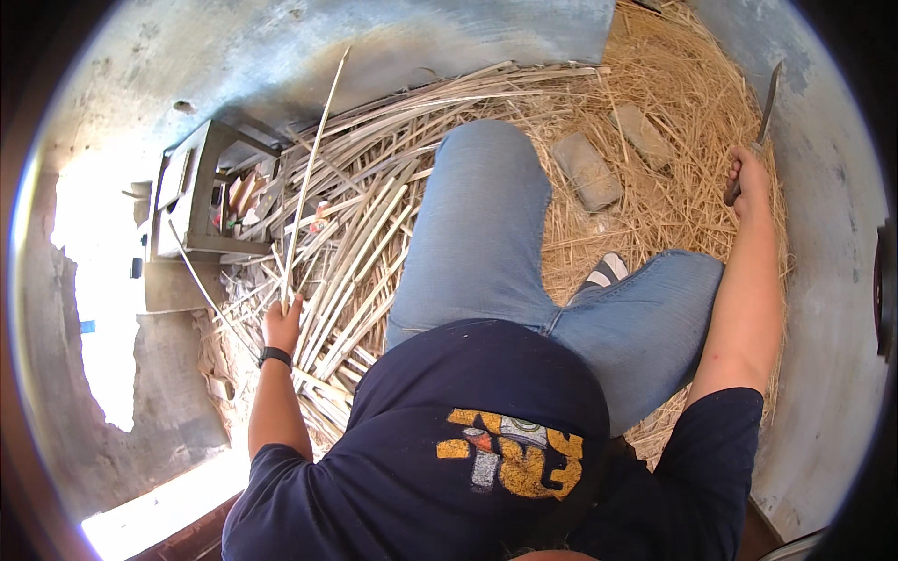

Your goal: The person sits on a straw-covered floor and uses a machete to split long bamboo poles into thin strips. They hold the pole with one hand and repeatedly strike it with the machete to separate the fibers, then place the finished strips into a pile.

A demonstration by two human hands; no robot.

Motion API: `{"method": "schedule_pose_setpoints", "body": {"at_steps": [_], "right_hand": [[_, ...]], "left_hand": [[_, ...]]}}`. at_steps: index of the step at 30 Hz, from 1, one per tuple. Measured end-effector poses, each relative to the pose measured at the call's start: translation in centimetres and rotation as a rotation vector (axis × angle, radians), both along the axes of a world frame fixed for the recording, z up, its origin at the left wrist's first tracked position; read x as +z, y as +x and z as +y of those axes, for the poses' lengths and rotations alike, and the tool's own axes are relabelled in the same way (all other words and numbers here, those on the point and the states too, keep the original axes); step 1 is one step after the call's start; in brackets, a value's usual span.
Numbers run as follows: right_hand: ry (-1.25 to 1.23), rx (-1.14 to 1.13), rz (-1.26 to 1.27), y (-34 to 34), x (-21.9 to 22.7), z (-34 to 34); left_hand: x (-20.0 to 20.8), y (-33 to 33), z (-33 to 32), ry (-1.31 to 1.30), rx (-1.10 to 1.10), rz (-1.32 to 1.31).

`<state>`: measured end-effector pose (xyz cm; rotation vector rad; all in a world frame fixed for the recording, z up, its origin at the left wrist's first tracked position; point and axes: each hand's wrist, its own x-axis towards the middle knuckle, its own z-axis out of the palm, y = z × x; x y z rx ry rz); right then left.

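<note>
My left hand is closed around the lower end of a long pale split-bamboo strip, which points up and away toward the far wall. A second thin stick slants past my wrist; whether the hand also grips it I cannot tell. On the far right, my right hand is wrapped round the handle of a long-bladed knife, its blade pointing up beside the wall. A heap of similar strips lies between my left hand and my leg.
Two bricks lie on straw-like shavings in front of me. A small wooden stool-like frame with odds and ends inside stands at the left. Bluish walls close in on the right and far side.
</note>
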<state>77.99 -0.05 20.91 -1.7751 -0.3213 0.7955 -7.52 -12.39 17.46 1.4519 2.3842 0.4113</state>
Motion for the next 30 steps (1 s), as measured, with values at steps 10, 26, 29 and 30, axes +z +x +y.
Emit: {"method": "schedule_pose_setpoints", "body": {"at_steps": [10,26,29,30], "right_hand": [[0.016,0.06,0.029,1.5,-0.7,0.2],[0.031,0.025,0.121,-1.1,-0.8,4.7],[0.029,0.033,0.137,-2.1,-0.3,4.6],[0.033,0.032,0.136,-2.4,-0.1,4.6]], "left_hand": [[-5.5,-5.4,-12.5,-0.146,0.459,-0.02],[-7.7,-5.9,-25.2,-0.154,1.062,0.141],[-6.4,-5.4,-25.0,-0.161,1.08,0.131],[-6.5,-5.7,-25.4,-0.165,1.102,0.135]]}}
